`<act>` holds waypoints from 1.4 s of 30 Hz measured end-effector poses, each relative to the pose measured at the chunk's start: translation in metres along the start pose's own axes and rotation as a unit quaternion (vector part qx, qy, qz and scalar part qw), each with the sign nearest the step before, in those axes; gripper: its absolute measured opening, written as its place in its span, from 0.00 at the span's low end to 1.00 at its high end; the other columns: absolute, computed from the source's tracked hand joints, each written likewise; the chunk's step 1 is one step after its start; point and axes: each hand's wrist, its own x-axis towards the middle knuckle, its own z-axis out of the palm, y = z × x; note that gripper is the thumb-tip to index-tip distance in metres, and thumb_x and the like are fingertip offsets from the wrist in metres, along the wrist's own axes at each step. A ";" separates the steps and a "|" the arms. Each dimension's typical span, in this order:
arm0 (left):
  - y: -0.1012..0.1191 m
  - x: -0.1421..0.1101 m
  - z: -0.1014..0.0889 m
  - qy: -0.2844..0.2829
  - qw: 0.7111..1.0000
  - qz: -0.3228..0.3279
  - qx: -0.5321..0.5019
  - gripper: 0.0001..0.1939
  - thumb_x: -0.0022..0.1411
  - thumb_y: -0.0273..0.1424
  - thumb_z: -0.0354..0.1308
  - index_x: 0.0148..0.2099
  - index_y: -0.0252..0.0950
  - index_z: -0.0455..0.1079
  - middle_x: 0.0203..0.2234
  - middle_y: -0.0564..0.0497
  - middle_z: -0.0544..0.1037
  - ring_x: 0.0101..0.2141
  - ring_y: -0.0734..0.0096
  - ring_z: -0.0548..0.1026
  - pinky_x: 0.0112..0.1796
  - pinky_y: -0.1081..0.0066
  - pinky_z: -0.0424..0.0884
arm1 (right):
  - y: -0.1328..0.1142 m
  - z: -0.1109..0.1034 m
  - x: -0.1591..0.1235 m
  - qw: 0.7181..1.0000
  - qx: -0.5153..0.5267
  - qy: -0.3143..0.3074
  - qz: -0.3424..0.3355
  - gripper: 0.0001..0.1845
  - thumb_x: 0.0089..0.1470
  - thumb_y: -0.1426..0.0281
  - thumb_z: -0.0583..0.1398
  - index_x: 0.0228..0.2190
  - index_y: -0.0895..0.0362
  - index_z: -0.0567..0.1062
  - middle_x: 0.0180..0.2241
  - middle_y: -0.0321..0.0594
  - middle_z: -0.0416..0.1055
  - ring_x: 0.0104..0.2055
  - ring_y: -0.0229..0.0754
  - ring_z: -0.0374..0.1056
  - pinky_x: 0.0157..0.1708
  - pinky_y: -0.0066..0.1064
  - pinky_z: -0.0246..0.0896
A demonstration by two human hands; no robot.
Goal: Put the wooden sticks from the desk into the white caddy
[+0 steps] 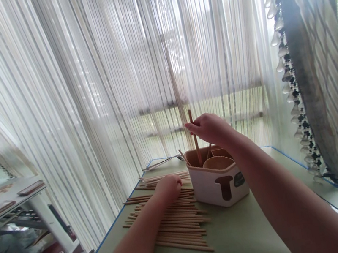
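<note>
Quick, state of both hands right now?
Left hand: curled over the chopsticks; cannot tell whether it grips any.
Right hand: closed, holding one upright chopstick, lower end inside the caddy.

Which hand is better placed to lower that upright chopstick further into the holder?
The right hand, I'd say: it grips the chopstick above the holder, with the lower end inside. The left hand is over the loose chopsticks.

Bright backlight through sheer curtains, dim foreground, hazy glare
</note>
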 end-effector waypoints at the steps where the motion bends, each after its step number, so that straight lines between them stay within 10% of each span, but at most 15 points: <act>1: 0.000 0.000 0.000 0.000 1.000 0.002 0.001 0.14 0.54 0.29 0.45 0.32 0.37 0.73 0.31 0.48 0.77 0.35 0.65 0.72 0.38 0.70 0.64 | 0.001 0.002 0.001 1.000 -0.011 -0.021 0.011 0.26 0.53 0.54 0.49 0.22 0.59 0.76 0.15 0.39 0.64 0.15 0.32 0.52 0.18 0.29 0.46; 5: -0.001 0.001 0.001 0.002 1.000 -0.001 0.004 0.14 0.54 0.29 0.44 0.32 0.37 0.73 0.31 0.48 0.77 0.35 0.65 0.72 0.37 0.69 0.64 | 0.006 0.005 0.005 0.988 -0.029 -0.140 0.064 0.21 0.51 0.57 0.53 0.22 0.59 0.76 0.20 0.42 0.71 0.17 0.34 0.59 0.19 0.29 0.52; 11: -0.005 0.004 0.003 0.000 1.000 -0.001 -0.002 0.14 0.54 0.29 0.45 0.32 0.37 0.73 0.31 0.48 0.77 0.35 0.66 0.72 0.37 0.70 0.64 | 0.013 -0.001 0.008 0.979 -0.093 -0.147 0.104 0.26 0.50 0.52 0.51 0.19 0.59 0.75 0.19 0.44 0.70 0.19 0.38 0.62 0.21 0.32 0.55; 16: -0.007 0.006 0.003 -0.005 1.000 0.007 -0.003 0.14 0.54 0.28 0.45 0.32 0.37 0.73 0.31 0.49 0.77 0.35 0.66 0.72 0.37 0.71 0.64 | 0.022 -0.004 0.011 0.983 -0.089 -0.070 0.144 0.31 0.49 0.46 0.48 0.23 0.60 0.75 0.25 0.48 0.71 0.24 0.42 0.64 0.21 0.32 0.55; 25: -0.006 0.011 0.004 -0.020 1.000 -0.014 -0.003 0.14 0.54 0.28 0.46 0.33 0.37 0.73 0.33 0.48 0.77 0.36 0.67 0.72 0.39 0.71 0.64 | 0.049 0.001 0.019 0.987 -0.076 0.044 0.134 0.23 0.50 0.64 0.53 0.47 0.59 0.68 0.44 0.52 0.67 0.37 0.46 0.64 0.26 0.31 0.56; 42: -0.018 0.018 0.004 -0.030 0.999 -0.021 -0.005 0.14 0.54 0.29 0.45 0.34 0.37 0.73 0.34 0.47 0.77 0.36 0.66 0.72 0.39 0.71 0.64 | 0.028 0.009 0.029 0.972 0.225 -0.029 0.062 0.10 0.51 0.67 0.56 0.27 0.61 0.73 0.28 0.44 0.73 0.24 0.35 0.67 0.19 0.25 0.58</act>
